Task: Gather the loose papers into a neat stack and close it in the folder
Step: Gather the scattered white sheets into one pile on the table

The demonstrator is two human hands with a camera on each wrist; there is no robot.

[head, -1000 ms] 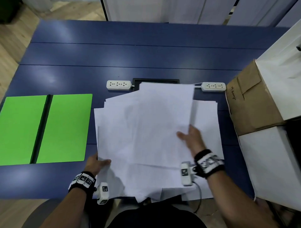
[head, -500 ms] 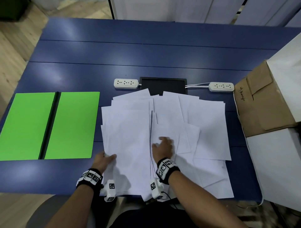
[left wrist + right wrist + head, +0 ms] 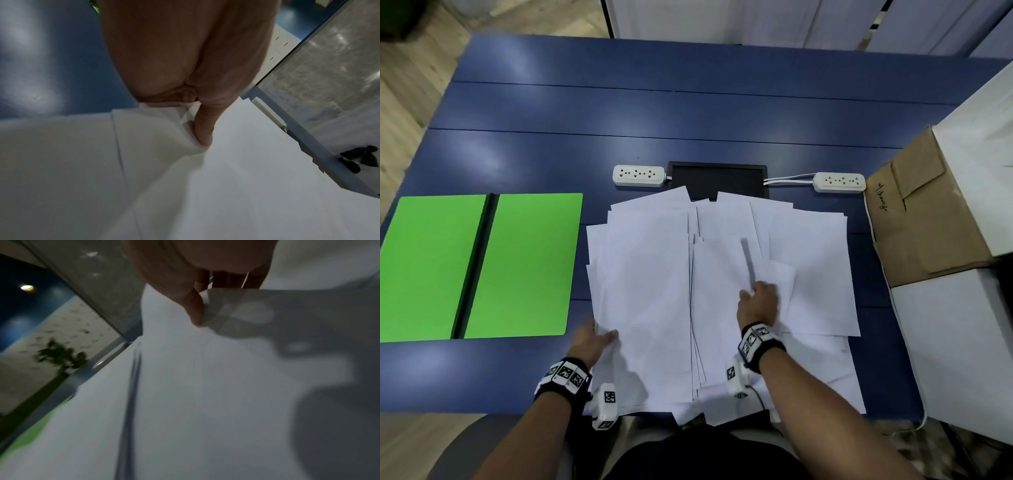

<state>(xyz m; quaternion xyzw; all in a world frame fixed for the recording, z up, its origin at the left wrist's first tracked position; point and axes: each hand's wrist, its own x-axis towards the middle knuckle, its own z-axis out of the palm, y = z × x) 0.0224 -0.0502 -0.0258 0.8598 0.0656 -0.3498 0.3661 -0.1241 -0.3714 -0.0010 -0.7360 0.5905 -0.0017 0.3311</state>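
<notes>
The blue surface (image 3: 688, 113) carries everything. At its right edge stand a white box (image 3: 962, 342) and a brown cardboard box (image 3: 921, 219). The green folder (image 3: 482, 267) lies open and flat near the left edge, with nothing in it.

The loose papers (image 3: 647, 274) cover the middle of the near half, from the two power strips (image 3: 639, 175) down to the near edge, where some sheets hang over. They overlap at many angles. One part toward the left looks more gathered, while the sheets toward the right edge are spread wide. I judge the task is at an early stage: the stack is not yet neat, nothing is in the folder, and the closing is all left to do.

The left hand (image 3: 592, 342) is at the near left corner of the gathered part. The left wrist view shows what the head view does not: the thumb lies on top of the sheets and the other fingers are under them, so this grip pinches the paper corner.

The right hand (image 3: 758, 305) is on the middle sheets. In the right wrist view, which is blurred, the thumb and fingers (image 3: 193, 308) seem to pinch the edge of one lifted sheet.
</notes>
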